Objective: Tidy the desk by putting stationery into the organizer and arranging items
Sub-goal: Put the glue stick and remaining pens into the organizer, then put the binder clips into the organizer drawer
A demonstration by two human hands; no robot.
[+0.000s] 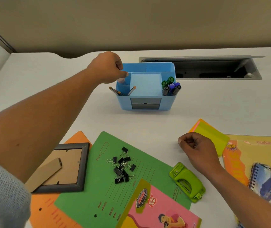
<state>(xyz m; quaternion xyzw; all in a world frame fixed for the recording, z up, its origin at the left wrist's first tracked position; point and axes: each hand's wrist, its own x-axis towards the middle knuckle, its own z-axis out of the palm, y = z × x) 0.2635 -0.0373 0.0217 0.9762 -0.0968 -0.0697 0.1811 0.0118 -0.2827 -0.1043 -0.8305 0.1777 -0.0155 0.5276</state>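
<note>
Head view.

- Organizer [123, 103]: light blue plastic, rounded corners, open top split into several compartments, with two grey drawers in the front wall. It stands upright toward the far edge of the desk [213, 104], about mid-width, just beside the left end of a recessed cable hatch [213, 68].
- Contents: pencils [132, 90] lean in the front-left compartment. Green, purple and black markers [171, 86] stand caps up in the front-right one. The square middle well shows only its pale blue floor.
- Left hand [108, 68]: over the organizer's left side, fingertips bunched against the thumb. A pale blurred spot sits just under them. Cannot tell whether anything is pinched.
- Right hand [195, 147]: rests on the desk toward the near right, fingers curled into a fist, nothing visible in it. It overlaps the yellow-green sticky notes [210, 135].
- Binder clips [123, 165]: a loose black heap on the green folder [98, 186], near edge.
- Green hole punch [187, 181]: at the folder's right edge.
- Writing: folder prints "File No", "NAME", "ADDRESS", "PHONE". Pink booklet [161, 209] reads "Jolly Time". Yellow cover [254, 153] reads "NEW". Its red script word is not surely legible.
</note>
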